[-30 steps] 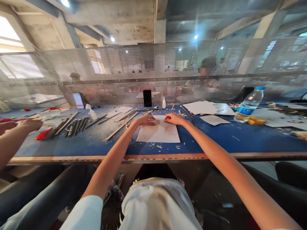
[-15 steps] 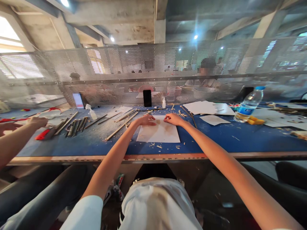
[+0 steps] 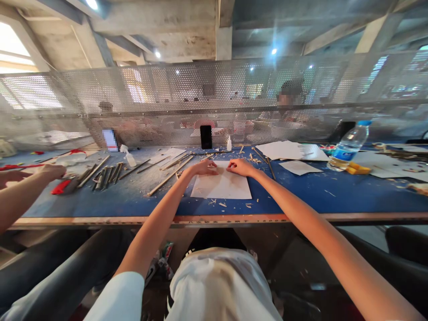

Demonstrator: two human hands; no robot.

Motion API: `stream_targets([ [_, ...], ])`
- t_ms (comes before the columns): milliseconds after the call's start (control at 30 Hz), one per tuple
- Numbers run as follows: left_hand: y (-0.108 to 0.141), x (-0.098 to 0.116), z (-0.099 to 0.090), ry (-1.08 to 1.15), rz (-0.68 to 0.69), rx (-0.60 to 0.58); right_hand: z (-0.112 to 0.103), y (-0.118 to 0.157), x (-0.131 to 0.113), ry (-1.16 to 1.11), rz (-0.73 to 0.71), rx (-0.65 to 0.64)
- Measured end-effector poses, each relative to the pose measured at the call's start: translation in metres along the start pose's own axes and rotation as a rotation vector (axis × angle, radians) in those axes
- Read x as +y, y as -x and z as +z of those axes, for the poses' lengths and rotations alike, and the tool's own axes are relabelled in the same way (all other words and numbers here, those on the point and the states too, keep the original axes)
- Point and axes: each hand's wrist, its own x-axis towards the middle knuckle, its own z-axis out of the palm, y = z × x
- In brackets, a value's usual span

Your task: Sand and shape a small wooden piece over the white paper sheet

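A sheet of white paper point(image 3: 220, 189) lies flat on the blue tabletop in front of me. My left hand point(image 3: 203, 167) is over its far left part, fingers bent and drawn in towards the thumb. Facing it across a small gap, my right hand point(image 3: 241, 166) is over the far right part with fingertips pinched together. Whatever is between the fingers of either hand is too small to make out. Just beyond the hands stand a small white glue bottle point(image 3: 229, 143) and an upright black phone point(image 3: 206, 137).
Wooden sticks point(image 3: 170, 174) and shavings lie to the left, with a squeeze bottle point(image 3: 129, 157) behind. A co-worker's hand point(image 3: 51, 171) is beside a red-handled tool point(image 3: 60, 187). At right are papers point(image 3: 281, 150) and a water bottle point(image 3: 349, 147). Perforated metal screening point(image 3: 154, 102) closes the back.
My right hand has shifted very slightly left, towards my left hand. The left hand and the paper stay practically in place, and the view has moved a touch.
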Motion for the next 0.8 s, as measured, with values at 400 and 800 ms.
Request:
stream_targets([
  [400, 0.001, 0.002, -0.001, 0.054, -0.027, -0.03, 0.0, -0.004, 0.015, -0.039, -0.004, 0.034],
  [800, 0.006, 0.012, -0.006, 0.015, -0.054, -0.041, 0.002, -0.004, 0.012, -0.072, -0.002, 0.006],
])
